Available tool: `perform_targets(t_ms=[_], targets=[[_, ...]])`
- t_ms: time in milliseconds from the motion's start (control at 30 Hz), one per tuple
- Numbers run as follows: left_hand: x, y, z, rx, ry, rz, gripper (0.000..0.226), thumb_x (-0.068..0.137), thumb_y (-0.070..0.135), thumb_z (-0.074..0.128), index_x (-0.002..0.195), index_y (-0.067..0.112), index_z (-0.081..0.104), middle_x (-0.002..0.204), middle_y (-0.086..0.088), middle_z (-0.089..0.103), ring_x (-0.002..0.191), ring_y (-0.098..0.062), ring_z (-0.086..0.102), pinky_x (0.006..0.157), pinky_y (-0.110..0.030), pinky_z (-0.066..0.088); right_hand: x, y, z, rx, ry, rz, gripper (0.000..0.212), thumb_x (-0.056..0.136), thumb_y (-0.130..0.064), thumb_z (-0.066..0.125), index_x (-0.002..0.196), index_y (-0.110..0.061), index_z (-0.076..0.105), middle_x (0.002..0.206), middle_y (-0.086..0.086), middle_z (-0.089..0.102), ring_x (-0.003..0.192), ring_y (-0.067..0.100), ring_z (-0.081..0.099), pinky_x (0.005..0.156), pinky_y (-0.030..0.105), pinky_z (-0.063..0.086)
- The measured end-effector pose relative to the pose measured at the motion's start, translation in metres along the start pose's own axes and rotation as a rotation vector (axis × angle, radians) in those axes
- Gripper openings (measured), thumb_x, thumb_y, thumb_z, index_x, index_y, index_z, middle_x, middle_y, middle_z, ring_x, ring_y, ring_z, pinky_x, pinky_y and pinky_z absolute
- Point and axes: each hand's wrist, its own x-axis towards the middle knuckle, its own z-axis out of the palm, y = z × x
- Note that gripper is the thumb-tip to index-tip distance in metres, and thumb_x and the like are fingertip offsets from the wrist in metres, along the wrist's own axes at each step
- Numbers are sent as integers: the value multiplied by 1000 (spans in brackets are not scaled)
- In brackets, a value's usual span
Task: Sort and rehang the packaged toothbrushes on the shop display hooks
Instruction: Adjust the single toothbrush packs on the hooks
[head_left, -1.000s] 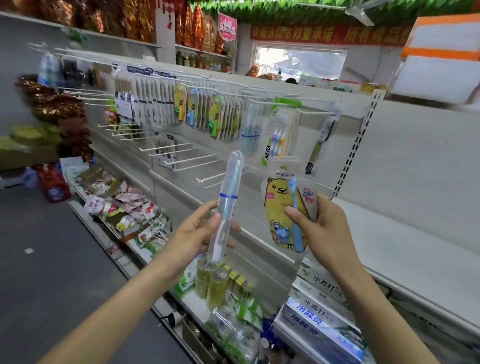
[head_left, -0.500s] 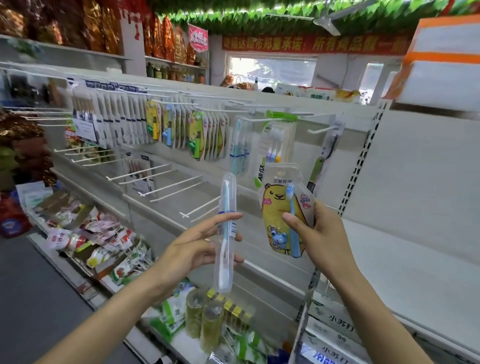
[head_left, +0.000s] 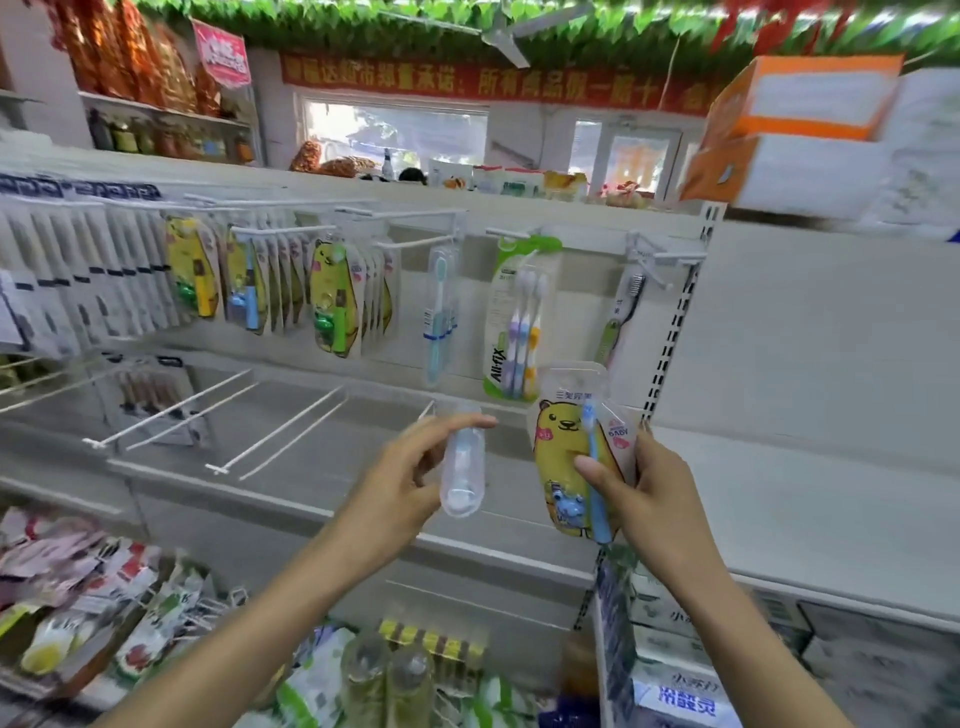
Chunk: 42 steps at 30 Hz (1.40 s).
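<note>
Hands: we see both raised before the display, each carrying one pack so the two can be compared against the hooks.
Left hand (head_left: 400, 488): its fingers curl round a clear tube-cased toothbrush (head_left: 462, 470), the forefinger laid across the top and the thumb behind; the case points away from us and looks short, probably tilted to aim its hang hole at a hook.
Right hand (head_left: 641, 488): the thumb pinches a yellow bear toothbrush pack (head_left: 569, 457) against the fingers behind, face towards us, likely so the print can be read for sorting.
Matching tube cases: a hanging blue toothbrush case (head_left: 439, 317) sits at 12 o'clock from the left hand, well apart; we judge that hook to be the tube's home.
Matching bear packs: a row of bear packs (head_left: 337, 296) hangs at 10 o'clock from the hands, so the right-hand pack belongs there.
Neighbours: an All-fix three-brush pack (head_left: 519, 322) hangs just above the bear pack in view; bare lower hooks (head_left: 280, 426) jut out at 9 o'clock.
Stage: sorting is under way, neither pack yet hung.
Caution: blur hides the tube's hang hole, so we cannot tell its alignment.
</note>
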Motion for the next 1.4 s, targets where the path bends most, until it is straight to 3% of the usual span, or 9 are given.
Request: perform_targets(t_ms=[167, 300, 400, 533, 667, 933, 1133, 1233, 1400], targets=[[20, -9, -31, -3, 110, 90, 36, 80, 54, 73, 115, 50, 66, 100, 8, 48, 90, -19, 56, 80, -37, 53, -19, -16, 18, 3, 82, 51, 16, 92, -25, 70, 105, -35, 69, 98, -14, 76, 91, 8, 73, 83, 44, 60], [34, -15, -55, -32, 104, 19, 36, 79, 72, 61, 102, 46, 70, 109, 8, 58, 93, -17, 62, 83, -47, 55, -29, -29, 30, 8, 104, 74, 17, 91, -27, 70, 108, -33, 69, 101, -12, 76, 91, 10, 74, 81, 48, 61], [46, -12, -70, -171, 69, -80, 37, 82, 63, 61, 102, 34, 70, 102, 5, 74, 98, -11, 69, 90, -39, 54, -31, -37, 38, 38, 116, 85, 18, 90, -23, 70, 107, -29, 69, 99, -13, 77, 90, 8, 74, 82, 43, 61], [58, -11, -86, -221, 59, -75, 36, 86, 47, 58, 111, 23, 67, 92, -1, 77, 88, -9, 73, 75, -17, 50, -29, -43, 49, 6, 106, 85, 13, 89, -26, 70, 101, -29, 68, 95, -13, 77, 88, 10, 74, 79, 42, 61], [66, -14, -95, -232, 47, -64, 31, 92, 39, 58, 114, 19, 67, 91, -3, 76, 81, -4, 72, 68, -9, 49, -25, -47, 59, 2, 94, 80, 12, 88, -25, 70, 98, -31, 67, 92, -20, 75, 84, 4, 73, 73, 28, 60], [76, -18, -99, -269, 20, -37, 36, 88, 50, 53, 114, 28, 66, 87, -1, 75, 82, -5, 70, 67, -10, 49, -23, -44, 71, 61, 108, 109, 25, 80, -36, 69, 105, -34, 68, 98, -14, 77, 90, 9, 74, 82, 42, 61], [81, -25, -96, -259, 37, -29, 37, 87, 55, 50, 109, 31, 66, 85, 0, 74, 82, -7, 70, 72, -10, 49, -22, -35, 75, 23, 115, 140, 19, 87, -27, 71, 105, -32, 69, 99, -11, 77, 91, 11, 74, 84, 49, 60], [89, -27, -93, -247, 37, -51, 41, 85, 57, 49, 108, 29, 67, 82, 0, 73, 77, -5, 68, 70, -18, 49, -22, -34, 76, 28, 116, 145, 19, 87, -25, 72, 105, -31, 69, 98, -9, 77, 91, 12, 74, 82, 45, 61], [115, -40, -89, -219, 49, -140, 38, 95, 56, 46, 110, 27, 67, 84, 1, 74, 80, -11, 69, 75, -34, 54, -26, -35, 73, 151, 139, 195, 29, 87, -9, 72, 113, -21, 68, 100, -7, 77, 92, 12, 74, 71, 21, 58]])
